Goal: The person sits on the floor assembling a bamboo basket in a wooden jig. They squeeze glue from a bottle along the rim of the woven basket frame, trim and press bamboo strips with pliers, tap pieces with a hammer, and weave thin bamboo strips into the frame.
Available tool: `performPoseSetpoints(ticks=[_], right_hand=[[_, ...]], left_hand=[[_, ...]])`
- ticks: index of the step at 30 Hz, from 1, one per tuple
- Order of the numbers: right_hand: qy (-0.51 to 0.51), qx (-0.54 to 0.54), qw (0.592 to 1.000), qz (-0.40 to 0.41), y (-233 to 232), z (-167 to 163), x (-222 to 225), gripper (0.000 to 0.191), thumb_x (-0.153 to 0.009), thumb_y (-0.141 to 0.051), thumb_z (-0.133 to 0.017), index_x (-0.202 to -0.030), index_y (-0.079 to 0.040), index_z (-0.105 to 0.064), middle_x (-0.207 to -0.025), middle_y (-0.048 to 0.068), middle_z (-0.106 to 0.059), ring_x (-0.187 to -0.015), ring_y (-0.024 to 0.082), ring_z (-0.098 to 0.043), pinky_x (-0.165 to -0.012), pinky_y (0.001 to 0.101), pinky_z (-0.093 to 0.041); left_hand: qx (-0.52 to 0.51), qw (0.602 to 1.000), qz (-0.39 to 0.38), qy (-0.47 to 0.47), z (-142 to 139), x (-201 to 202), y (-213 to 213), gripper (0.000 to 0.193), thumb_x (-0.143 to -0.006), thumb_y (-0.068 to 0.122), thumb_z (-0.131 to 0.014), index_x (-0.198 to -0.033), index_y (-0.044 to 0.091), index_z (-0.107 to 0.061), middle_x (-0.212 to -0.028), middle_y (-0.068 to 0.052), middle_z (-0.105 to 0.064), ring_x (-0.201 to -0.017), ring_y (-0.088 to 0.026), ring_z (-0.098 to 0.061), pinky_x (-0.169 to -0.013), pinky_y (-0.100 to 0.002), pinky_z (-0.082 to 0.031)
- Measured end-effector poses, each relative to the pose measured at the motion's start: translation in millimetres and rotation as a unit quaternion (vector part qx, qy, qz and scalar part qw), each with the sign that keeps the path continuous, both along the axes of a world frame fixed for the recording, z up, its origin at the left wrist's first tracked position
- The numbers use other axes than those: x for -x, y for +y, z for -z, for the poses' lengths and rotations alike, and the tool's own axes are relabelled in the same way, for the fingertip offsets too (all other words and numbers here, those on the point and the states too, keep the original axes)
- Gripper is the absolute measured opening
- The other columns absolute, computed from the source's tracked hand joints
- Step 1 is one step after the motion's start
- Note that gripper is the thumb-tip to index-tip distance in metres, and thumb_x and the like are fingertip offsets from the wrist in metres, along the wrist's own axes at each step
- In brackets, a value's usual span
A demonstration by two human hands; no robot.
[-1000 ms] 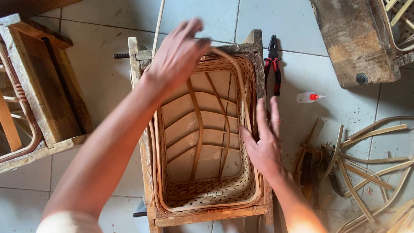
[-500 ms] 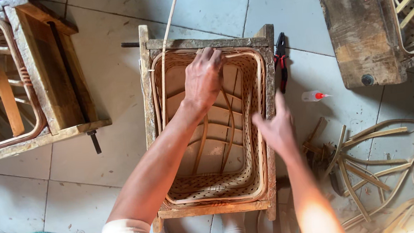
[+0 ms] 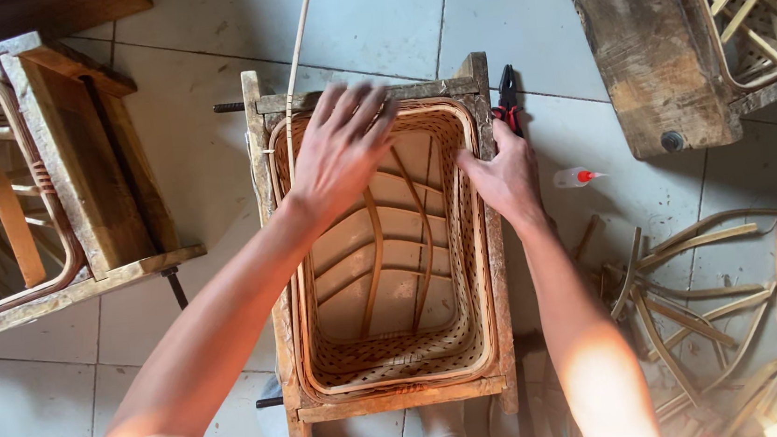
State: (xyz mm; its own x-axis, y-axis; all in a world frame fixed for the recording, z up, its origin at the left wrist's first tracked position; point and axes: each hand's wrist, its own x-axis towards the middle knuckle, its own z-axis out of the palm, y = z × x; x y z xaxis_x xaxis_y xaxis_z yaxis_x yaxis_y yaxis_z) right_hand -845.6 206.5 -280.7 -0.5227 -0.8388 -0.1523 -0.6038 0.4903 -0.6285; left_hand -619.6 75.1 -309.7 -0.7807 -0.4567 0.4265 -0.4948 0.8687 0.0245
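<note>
Single head view, straight down, close over basket [image 3: 384,275], floor [image 3: 371,23]
</note>
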Motion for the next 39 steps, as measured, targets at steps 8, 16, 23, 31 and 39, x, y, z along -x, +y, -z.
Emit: performPoseSetpoints(ticks=[8,16,23,31,39], right_hand=[[0.140,0.128,0.981,-0.032,-13.5,39.9,0.4,0.082,-0.086,-0.025,-0.082,-0.141,0.024,-0.044,-0.127,0.043,-0.057,-0.115,0.049,-0.060,-0.101,0.0540,-0.048],[-0.096,0.014,0.994,0.046,-41.0,24.3,9.2,0.052,-0.078,-0.023,-0.071,-0.121,0.005,-0.067,-0.098,0.022,-0.075,-0.087,0.037,-0.071,-0.081,0.0502,-0.058],[-0.119,0.186,0.975,-0.011,100.0,-45.8,-50.2,0.101,-0.090,-0.035,-0.082,-0.163,-0.001,-0.022,-0.164,0.029,-0.033,-0.153,0.033,-0.033,-0.121,0.0435,-0.032],[0.091,-0.071,0.966,0.233,350.6,-51.4,81.4,0.029,-0.095,-0.018,-0.069,-0.119,-0.004,-0.075,-0.102,0.018,-0.078,-0.092,0.021,-0.076,-0.083,0.0316,-0.057],[0.030,-0.251,0.954,0.161,416.2,63.2,58.8,0.035,-0.090,-0.034,-0.073,-0.120,-0.014,-0.072,-0.110,0.006,-0.078,-0.098,0.026,-0.076,-0.084,0.0374,-0.058]], left_hand=[[-0.070,0.989,-0.048,-0.124,11.7,68.3,-25.2,0.087,-0.098,0.077,-0.041,-0.144,0.003,-0.046,-0.115,-0.015,-0.066,-0.095,-0.024,-0.063,-0.079,-0.041,-0.054],[-0.051,0.993,-0.060,-0.088,10.1,62.0,-21.3,0.082,-0.101,0.075,-0.042,-0.140,0.004,-0.052,-0.119,-0.014,-0.066,-0.103,-0.026,-0.063,-0.085,-0.042,-0.051],[-0.194,0.966,-0.063,-0.160,-17.1,50.6,-16.3,0.067,-0.106,0.072,-0.043,-0.125,0.009,-0.059,-0.109,-0.015,-0.066,-0.093,-0.027,-0.063,-0.084,-0.045,-0.052],[-0.104,0.987,-0.038,-0.119,-3.1,50.8,-13.9,0.067,-0.106,0.069,-0.055,-0.129,0.006,-0.060,-0.106,-0.015,-0.066,-0.091,-0.027,-0.062,-0.080,-0.044,-0.051],[-0.111,0.983,-0.049,-0.141,12.3,55.8,-15.1,0.067,-0.109,0.069,-0.052,-0.128,0.005,-0.060,-0.108,-0.016,-0.065,-0.095,-0.028,-0.061,-0.086,-0.045,-0.050]])
